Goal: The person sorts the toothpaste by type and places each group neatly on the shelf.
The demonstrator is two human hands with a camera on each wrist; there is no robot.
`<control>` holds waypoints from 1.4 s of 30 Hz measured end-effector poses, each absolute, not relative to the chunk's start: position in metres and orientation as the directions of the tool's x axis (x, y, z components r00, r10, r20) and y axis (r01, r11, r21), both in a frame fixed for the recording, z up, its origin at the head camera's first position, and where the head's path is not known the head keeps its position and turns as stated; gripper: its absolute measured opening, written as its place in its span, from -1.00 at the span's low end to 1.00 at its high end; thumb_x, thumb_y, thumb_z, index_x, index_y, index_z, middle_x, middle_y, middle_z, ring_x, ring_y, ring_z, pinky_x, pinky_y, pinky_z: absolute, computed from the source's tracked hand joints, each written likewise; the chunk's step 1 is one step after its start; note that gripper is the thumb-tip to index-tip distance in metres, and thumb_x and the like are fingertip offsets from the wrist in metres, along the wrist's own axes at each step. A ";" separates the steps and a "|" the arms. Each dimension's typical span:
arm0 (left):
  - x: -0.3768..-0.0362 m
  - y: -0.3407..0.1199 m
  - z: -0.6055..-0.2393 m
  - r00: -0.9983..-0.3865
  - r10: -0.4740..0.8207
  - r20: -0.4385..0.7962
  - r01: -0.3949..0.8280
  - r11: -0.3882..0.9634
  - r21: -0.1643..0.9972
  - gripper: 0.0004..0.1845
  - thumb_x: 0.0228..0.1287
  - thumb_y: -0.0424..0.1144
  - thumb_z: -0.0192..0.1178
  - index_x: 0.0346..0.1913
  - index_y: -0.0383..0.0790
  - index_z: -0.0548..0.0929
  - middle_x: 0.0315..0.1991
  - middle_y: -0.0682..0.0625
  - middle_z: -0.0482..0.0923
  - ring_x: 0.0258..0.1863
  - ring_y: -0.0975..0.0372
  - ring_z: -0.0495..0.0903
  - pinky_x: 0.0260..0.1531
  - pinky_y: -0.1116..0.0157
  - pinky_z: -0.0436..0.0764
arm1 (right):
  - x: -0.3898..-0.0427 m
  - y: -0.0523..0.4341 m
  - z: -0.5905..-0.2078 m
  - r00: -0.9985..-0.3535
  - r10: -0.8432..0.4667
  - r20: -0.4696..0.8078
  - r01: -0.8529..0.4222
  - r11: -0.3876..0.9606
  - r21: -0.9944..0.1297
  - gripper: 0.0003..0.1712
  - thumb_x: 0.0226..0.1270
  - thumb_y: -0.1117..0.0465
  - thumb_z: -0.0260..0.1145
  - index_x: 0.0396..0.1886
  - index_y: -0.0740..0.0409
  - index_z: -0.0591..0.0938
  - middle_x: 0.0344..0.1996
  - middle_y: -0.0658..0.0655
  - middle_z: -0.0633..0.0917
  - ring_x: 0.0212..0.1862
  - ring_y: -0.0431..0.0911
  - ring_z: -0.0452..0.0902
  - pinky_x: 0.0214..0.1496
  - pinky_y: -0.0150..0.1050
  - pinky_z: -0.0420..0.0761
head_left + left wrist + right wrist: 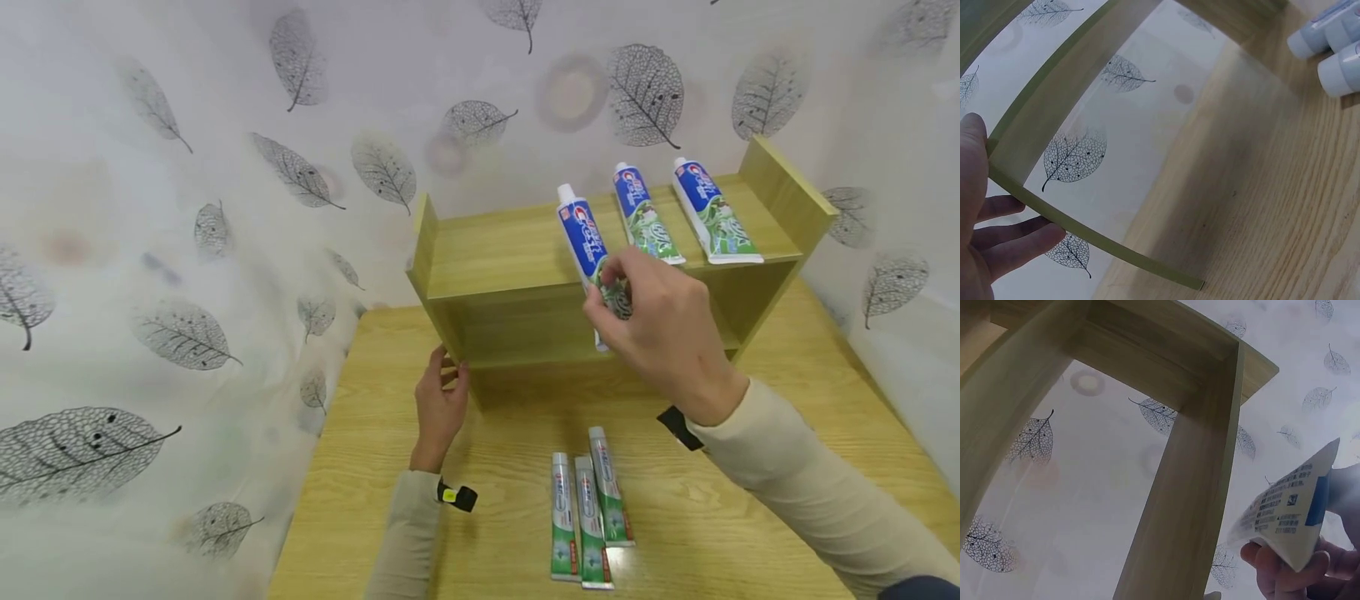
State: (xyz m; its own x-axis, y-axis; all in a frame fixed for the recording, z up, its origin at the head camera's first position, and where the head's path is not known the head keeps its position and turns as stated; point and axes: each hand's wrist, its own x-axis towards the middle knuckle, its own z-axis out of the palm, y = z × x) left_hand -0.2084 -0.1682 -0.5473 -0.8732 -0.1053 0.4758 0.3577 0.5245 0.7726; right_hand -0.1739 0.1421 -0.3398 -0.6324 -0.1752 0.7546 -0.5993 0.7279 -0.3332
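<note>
My right hand (667,325) pinches a blue, white and green toothpaste tube (583,237) near its flat lower end. The tube's white cap points up and away, overlapping the top board of a wooden shelf (495,250). In the right wrist view the back of this tube (1288,515) shows printed text, with curled fingers (1285,575) beneath it. My left hand (441,404) grips the shelf's left side panel (1100,236), thumb on one face and fingers on the other. Two matching tubes, a middle one (647,218) and a right one (716,217), lie on the top board.
Three green and white toothpaste tubes (591,525) lie side by side on the wooden table (360,467), in front of the shelf. Their white caps (1338,72) appear in the left wrist view. A leaf-patterned wall (225,275) stands behind and at both sides.
</note>
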 end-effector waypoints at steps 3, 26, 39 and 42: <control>-0.209 -0.168 -0.547 -0.870 -0.107 0.482 0.364 0.521 0.772 -0.56 0.55 -0.31 0.24 0.41 -0.22 0.60 -0.07 -0.32 0.77 -0.17 -0.20 0.90 -0.35 0.12 0.90 | -0.180 0.140 -0.337 -0.638 -0.172 0.750 -0.589 0.737 -0.332 -0.86 0.38 0.37 0.39 -0.33 0.31 0.58 -0.53 0.19 0.65 -0.57 -0.04 0.45 -0.58 -0.32 0.37; -0.209 -0.167 -0.546 -0.871 -0.090 0.482 0.369 0.528 0.765 -0.55 0.55 -0.31 0.23 0.43 -0.24 0.58 -0.05 -0.34 0.77 -0.16 -0.20 0.90 -0.35 0.09 0.90 | -0.214 0.129 -0.318 -0.751 -0.136 0.646 -0.505 0.749 -0.429 -0.87 0.40 0.36 0.38 -0.16 0.38 0.68 -0.36 0.38 0.83 -0.58 0.05 0.57 -0.60 -0.34 0.36; -0.208 -0.167 -0.546 -0.877 -0.093 0.472 0.356 0.534 0.767 -0.55 0.57 -0.30 0.24 0.43 -0.24 0.58 -0.04 -0.34 0.76 -0.14 -0.19 0.89 -0.32 0.06 0.91 | -0.230 0.123 -0.308 -0.804 -0.155 0.575 -0.452 0.786 -0.421 -0.86 0.42 0.38 0.31 -0.15 0.41 0.69 -0.39 0.38 0.80 -0.58 0.04 0.51 -0.57 -0.24 0.35; -0.207 -0.167 -0.547 -0.876 -0.094 0.474 0.358 0.530 0.768 -0.55 0.57 -0.30 0.24 0.43 -0.23 0.58 -0.04 -0.33 0.76 -0.14 -0.18 0.90 -0.32 0.08 0.91 | -0.235 0.122 -0.306 -0.816 -0.160 0.555 -0.439 0.796 -0.416 -0.87 0.42 0.38 0.31 -0.18 0.42 0.68 -0.45 0.36 0.77 -0.59 0.03 0.49 -0.56 -0.22 0.39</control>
State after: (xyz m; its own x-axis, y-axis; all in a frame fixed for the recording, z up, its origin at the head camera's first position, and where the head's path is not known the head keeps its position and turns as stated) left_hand -0.2075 -0.1673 -0.5475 -0.8758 -0.0941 0.4735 0.3584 0.5303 0.7683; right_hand -0.2346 0.1215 -0.3059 -0.8163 -0.1604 0.5550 -0.4393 0.7963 -0.4160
